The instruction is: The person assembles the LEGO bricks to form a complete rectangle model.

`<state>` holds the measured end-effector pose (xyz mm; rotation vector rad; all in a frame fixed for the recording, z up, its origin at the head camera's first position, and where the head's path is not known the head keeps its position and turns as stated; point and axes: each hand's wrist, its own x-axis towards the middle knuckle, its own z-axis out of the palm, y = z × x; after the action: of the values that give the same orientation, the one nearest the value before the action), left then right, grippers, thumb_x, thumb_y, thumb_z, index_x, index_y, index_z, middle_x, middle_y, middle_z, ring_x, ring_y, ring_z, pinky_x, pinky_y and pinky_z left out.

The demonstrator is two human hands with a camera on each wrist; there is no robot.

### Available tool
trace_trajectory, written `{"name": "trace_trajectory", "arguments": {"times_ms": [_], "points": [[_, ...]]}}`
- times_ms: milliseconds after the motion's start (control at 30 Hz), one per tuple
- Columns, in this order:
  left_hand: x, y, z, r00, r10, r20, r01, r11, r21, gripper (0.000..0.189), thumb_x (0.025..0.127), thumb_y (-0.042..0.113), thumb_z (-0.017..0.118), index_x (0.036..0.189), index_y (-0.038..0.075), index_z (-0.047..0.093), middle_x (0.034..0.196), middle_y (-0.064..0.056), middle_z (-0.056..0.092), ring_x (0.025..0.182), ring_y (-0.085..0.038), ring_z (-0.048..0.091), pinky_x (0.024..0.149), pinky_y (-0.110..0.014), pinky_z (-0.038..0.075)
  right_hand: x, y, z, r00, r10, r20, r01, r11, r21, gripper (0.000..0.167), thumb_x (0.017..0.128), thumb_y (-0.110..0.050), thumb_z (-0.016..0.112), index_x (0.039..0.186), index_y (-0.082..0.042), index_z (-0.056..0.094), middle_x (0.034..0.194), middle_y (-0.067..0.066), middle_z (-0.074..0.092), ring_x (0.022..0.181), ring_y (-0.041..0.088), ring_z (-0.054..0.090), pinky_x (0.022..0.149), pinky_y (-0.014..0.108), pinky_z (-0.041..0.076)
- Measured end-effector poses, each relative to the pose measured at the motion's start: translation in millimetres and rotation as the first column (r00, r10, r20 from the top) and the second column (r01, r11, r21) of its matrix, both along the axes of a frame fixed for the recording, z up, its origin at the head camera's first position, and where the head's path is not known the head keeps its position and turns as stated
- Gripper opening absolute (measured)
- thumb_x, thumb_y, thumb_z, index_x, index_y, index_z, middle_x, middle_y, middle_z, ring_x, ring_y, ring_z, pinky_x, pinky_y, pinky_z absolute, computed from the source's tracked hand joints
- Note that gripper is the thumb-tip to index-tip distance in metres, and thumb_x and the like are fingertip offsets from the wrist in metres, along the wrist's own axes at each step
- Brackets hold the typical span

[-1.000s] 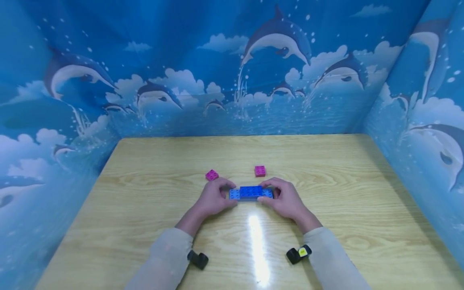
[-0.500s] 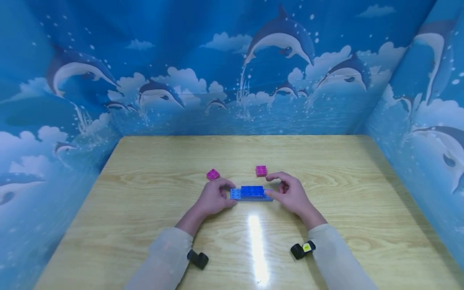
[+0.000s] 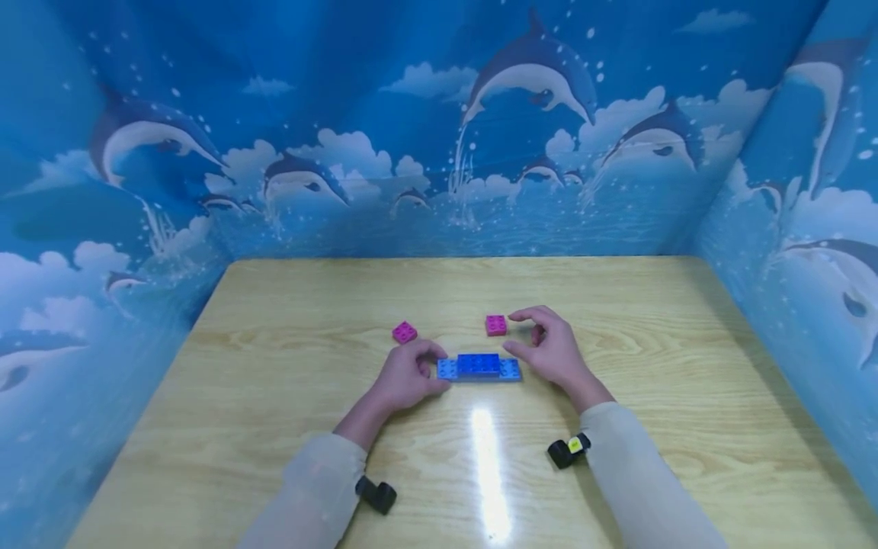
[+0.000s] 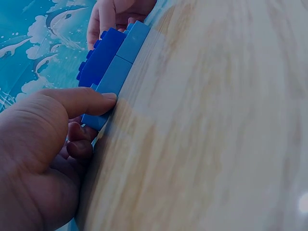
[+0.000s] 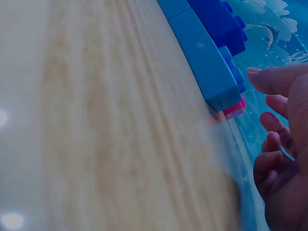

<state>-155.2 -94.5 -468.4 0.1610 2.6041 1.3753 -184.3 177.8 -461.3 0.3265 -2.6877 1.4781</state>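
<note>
Two light blue toy bricks (image 3: 511, 370) lie end to end on the table, with a dark blue brick (image 3: 478, 365) mounted across their seam. My left hand (image 3: 405, 375) holds the left end between thumb and fingers; in the left wrist view its thumb (image 4: 103, 100) lies against the side of the light blue brick. Just beyond the right end, my right hand (image 3: 554, 352) is spread with nothing in its grasp. Its fingertips are close to the right side of a pink brick (image 3: 496, 325), which peeks out behind the light blue brick in the right wrist view.
Another pink brick (image 3: 405, 332) lies turned at an angle behind the left hand. The wooden table (image 3: 309, 305) is bordered at the back and sides by a dolphin-print curtain (image 3: 384, 175). A bright reflection shows on the wood in front of the bricks.
My right hand has let go of the right end of the blue bricks and moved right and away from me, to beside the pink brick. The left hand has kept its hold.
</note>
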Motion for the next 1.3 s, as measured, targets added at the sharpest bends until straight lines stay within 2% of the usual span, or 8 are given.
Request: {"name": "trace_trajectory", "arguments": {"times_ms": [233, 500, 967, 1300], "points": [[2.0, -0.1, -2.2, 1.0, 0.005, 0.001, -0.005, 1.0, 0.009, 0.041, 0.071, 0.011, 0.089, 0.106, 0.017, 0.068, 0.084, -0.003, 0.058, 0.071, -0.021, 0.056, 0.062, -0.035, 0.049, -11.7, -8, -2.4, 0.999, -0.019, 0.036, 0.017, 0.998, 0.056, 0.045, 0.084, -0.019, 0.083, 0.124, -0.013, 0.065, 0.109, 0.004, 0.059, 0.076, 0.024, 0.046, 0.065, 0.038, 0.041], [0.0, -1.0, -1.4, 1.0, -0.001, -0.005, 0.001, 1.0, 0.005, 0.04, 0.072, 0.011, 0.088, 0.106, 0.019, 0.068, 0.083, -0.004, 0.058, 0.071, -0.02, 0.055, 0.062, -0.034, 0.048, -24.4, -15, -4.3, 0.999, -0.008, 0.048, 0.003, 0.996, 0.087, 0.047, 0.083, -0.016, 0.082, 0.126, -0.011, 0.064, 0.105, 0.006, 0.056, 0.078, 0.025, 0.047, 0.067, 0.039, 0.042], [0.4, -2.7, -3.1, 0.999, -0.028, -0.022, 0.029, 0.999, 0.026, 0.04, 0.072, 0.01, 0.088, 0.106, 0.017, 0.069, 0.083, -0.003, 0.058, 0.068, -0.02, 0.054, 0.06, -0.033, 0.047, -30.0, -16, -7.2, 0.996, -0.001, 0.085, -0.014, 0.985, 0.171, 0.034, 0.087, -0.016, 0.078, 0.118, -0.012, 0.066, 0.102, 0.004, 0.058, 0.081, 0.024, 0.049, 0.07, 0.038, 0.044], [0.4, -2.8, -3.7, 0.999, -0.03, -0.025, 0.03, 0.999, 0.023, 0.04, 0.072, 0.01, 0.088, 0.106, 0.017, 0.069, 0.083, -0.003, 0.058, 0.069, -0.02, 0.054, 0.06, -0.033, 0.047, -27.8, -15, -3.7, 0.996, 0.012, 0.087, -0.024, 0.988, 0.15, 0.034, 0.087, -0.015, 0.079, 0.117, -0.012, 0.065, 0.105, 0.003, 0.059, 0.081, 0.024, 0.05, 0.07, 0.038, 0.045]]}}
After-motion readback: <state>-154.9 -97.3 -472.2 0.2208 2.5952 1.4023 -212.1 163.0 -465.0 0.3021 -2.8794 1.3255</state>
